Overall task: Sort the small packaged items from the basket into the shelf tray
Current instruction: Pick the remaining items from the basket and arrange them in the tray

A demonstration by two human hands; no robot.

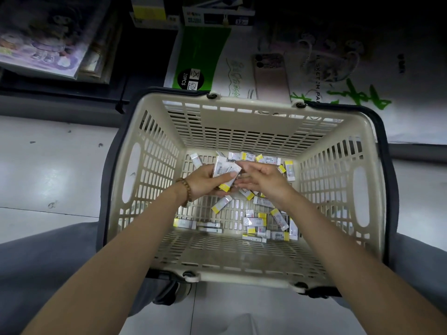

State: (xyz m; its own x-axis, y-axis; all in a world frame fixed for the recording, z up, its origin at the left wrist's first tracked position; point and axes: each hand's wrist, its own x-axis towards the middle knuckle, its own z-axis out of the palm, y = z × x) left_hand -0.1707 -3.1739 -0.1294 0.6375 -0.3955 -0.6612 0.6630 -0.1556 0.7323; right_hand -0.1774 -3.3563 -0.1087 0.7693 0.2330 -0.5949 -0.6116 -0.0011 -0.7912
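One basket (242, 103), two hands (203, 183), roughly thirty small packets (256, 222), one bracelet (186, 192)

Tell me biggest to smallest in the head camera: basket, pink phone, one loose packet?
1. Basket
2. Pink phone
3. Loose packet
The phone lies beyond the basket, so its true size is unsure.

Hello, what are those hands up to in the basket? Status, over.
Left hand grips a bundle of packets. Right hand touches it, grip unclear. Many loose packets on basket floor. Nothing blocking.

"20PCS", green pack (200, 52); maybe "SKETCH", bag (387, 76)
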